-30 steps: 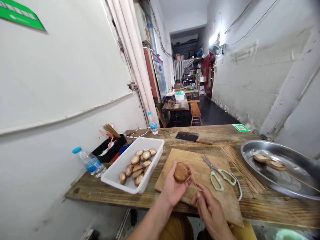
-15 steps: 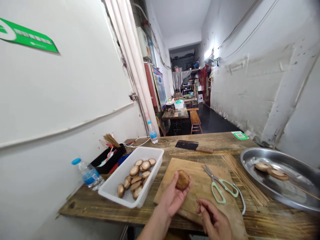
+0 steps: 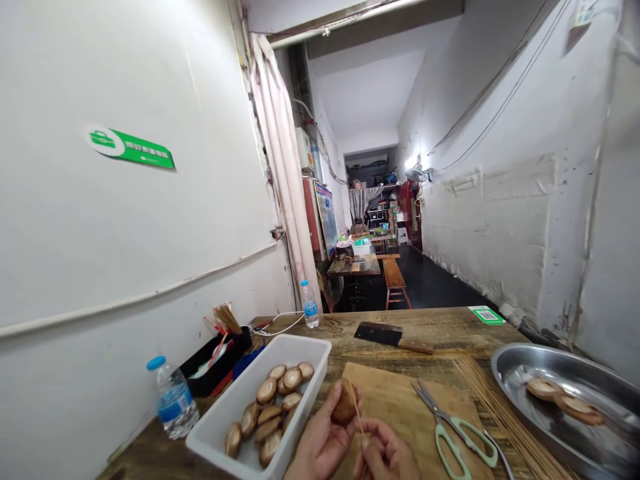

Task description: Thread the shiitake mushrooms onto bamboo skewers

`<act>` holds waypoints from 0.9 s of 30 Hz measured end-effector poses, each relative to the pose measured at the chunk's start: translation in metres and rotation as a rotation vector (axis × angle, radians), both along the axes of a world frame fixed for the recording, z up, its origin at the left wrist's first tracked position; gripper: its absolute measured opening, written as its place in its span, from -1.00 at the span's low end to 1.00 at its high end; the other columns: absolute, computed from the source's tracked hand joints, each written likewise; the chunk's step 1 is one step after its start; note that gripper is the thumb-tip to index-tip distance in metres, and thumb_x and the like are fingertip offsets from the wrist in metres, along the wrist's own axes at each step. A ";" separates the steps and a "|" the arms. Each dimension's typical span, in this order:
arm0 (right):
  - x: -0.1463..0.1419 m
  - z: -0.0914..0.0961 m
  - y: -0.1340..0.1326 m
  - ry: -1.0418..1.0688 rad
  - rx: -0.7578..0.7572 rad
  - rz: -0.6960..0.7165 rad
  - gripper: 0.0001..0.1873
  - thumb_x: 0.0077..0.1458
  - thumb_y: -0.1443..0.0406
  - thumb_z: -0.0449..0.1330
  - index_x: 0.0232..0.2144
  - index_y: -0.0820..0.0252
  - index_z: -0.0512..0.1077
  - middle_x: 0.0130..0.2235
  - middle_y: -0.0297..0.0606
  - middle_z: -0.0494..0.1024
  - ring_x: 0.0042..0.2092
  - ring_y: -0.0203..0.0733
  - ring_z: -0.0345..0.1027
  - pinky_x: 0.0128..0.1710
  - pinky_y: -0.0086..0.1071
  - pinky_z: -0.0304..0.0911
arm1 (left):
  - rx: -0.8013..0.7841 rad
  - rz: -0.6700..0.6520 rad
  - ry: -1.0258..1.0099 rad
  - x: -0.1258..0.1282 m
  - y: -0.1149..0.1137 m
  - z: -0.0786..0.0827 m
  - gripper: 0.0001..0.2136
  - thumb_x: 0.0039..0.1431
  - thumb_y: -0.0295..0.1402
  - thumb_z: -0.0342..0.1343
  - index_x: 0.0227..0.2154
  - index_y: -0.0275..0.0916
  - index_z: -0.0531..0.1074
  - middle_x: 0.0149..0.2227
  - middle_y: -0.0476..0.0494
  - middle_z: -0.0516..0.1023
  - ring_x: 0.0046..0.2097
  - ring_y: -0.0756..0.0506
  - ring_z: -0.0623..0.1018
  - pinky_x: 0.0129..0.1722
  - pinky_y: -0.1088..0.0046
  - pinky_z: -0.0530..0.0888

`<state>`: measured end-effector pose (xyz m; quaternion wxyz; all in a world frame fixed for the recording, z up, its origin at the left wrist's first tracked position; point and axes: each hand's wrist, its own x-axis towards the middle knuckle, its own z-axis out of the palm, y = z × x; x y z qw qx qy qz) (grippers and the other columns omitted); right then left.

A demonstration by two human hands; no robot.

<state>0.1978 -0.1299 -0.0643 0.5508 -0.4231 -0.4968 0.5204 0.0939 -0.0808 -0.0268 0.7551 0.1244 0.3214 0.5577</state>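
My left hand (image 3: 327, 437) is closed around a brown mushroom cap (image 3: 344, 405) above the wooden cutting board (image 3: 395, 400). Between the fingers of my right hand (image 3: 383, 453) is a thin wooden skewer (image 3: 359, 415), pointing up along the cap's right side. Whether its tip has entered the mushroom I cannot tell. To the left, a white plastic tub (image 3: 200, 437) holds several mushroom caps (image 3: 270, 415). Scissors with pale green handles (image 3: 453, 433) lie on the board's right side.
A cleaver (image 3: 393, 338) lies behind the board. Loose skewers (image 3: 505, 413) lie to its right, beside a steel basin (image 3: 505, 350) holding two mushroom caps (image 3: 565, 400). Water bottles (image 3: 173, 403) and a black box (image 3: 200, 367) stand at the left. Farther back, a person (image 3: 359, 227) sits at a table.
My hands have come closer together, and the mushroom cap has turned so the skewer now lies against its side. The view has tilted upward, so the table sits lower.
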 end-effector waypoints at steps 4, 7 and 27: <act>-0.011 0.005 0.009 0.011 -0.010 0.108 -0.50 -0.08 -0.08 0.11 -0.31 0.22 0.30 -0.60 -0.40 0.43 -0.74 -0.47 0.11 -0.74 -0.57 0.03 | -0.019 0.058 0.004 -0.016 0.005 0.009 -0.79 0.01 -0.52 0.17 -0.24 -0.36 0.38 -0.22 -0.28 0.54 -0.22 -0.13 0.57 -0.32 0.41 0.53; -0.014 0.005 0.012 0.011 -0.017 0.116 -0.50 -0.08 -0.11 0.09 -0.36 0.20 0.28 -0.52 -0.38 0.45 -0.76 -0.50 0.11 -0.78 -0.58 -0.02 | -0.037 0.043 -0.036 -0.021 0.009 0.019 -0.78 0.02 -0.51 0.16 -0.22 -0.34 0.37 -0.20 -0.27 0.53 -0.20 -0.13 0.56 -0.30 0.41 0.53; 0.051 0.023 -0.069 -0.487 0.020 -0.087 -0.57 0.07 0.09 0.10 -0.16 0.29 0.48 -0.67 -0.32 0.46 -0.50 -0.18 0.46 -0.53 -0.46 0.37 | -0.093 -0.063 -0.112 -0.003 0.001 -0.002 -0.91 0.12 -0.49 0.05 -0.31 -0.38 0.38 -0.29 -0.22 0.53 -0.22 -0.09 0.55 -0.20 0.33 0.51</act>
